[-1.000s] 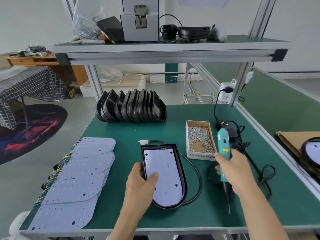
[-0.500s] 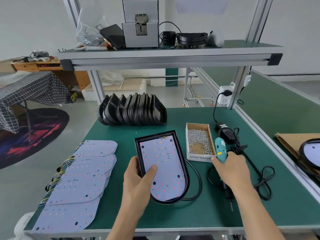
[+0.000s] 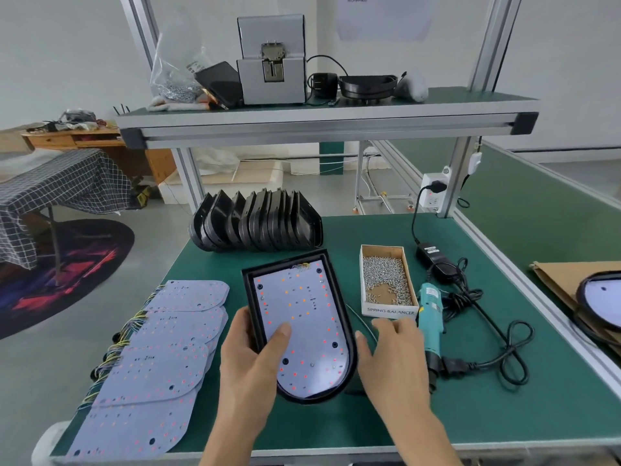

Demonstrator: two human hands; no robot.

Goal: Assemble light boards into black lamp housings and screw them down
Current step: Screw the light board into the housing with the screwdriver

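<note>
Housing (image 3: 349, 348) with light board (image 3: 299, 327) seated inside lies on the table (image 3: 504, 415), landmark for everything here. My left hand (image 3: 250, 361) grasps its left rim, fingers under the edge and thumb pressing on the board, I judge to keep the board from shifting in its seat. Right hand (image 3: 393, 358) hovers just right of the housing, fingers released and holding nothing. Teal screwdriver (image 3: 431, 317) lies right of the housing, beside that hand. Screw box (image 3: 386, 280) sits up and right of the housing, near for quick picking. Spare boards (image 3: 151, 358) fan out left; empty housings (image 3: 255, 220) stand beyond it.
</note>
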